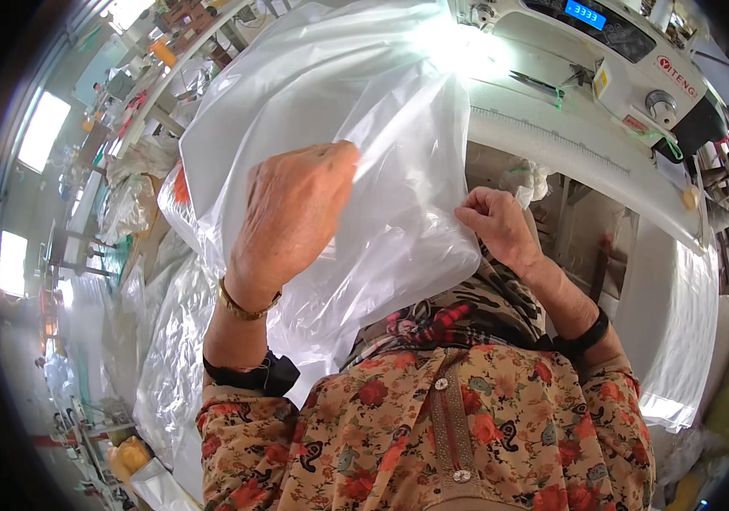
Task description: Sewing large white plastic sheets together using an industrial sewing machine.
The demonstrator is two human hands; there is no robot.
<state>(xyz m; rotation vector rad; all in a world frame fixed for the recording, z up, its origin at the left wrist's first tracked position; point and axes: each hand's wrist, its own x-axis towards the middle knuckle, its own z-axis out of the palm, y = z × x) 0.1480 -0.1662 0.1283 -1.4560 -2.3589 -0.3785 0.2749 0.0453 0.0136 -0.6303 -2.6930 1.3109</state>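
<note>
A large sheet of translucent white plastic film (296,111) spreads over the sewing table and hangs down in front of me. My left hand (300,204) is closed in a fist over the middle of the film, pinching a fold of it. At the film's right edge my right hand (501,223) is closed, thumb and fingertips together on that edge. The film runs up to the brightly lit needle area of a white sewing machine (603,51), where the glare hides the needle and presser foot.
Dark thread snips (539,85) lie on the machine bed, near a ruler scale (552,136) along the table. More clear plastic (177,341) is heaped at the left. Shelving with small goods (185,60) stands at the far left. White film (680,332) hangs at the right.
</note>
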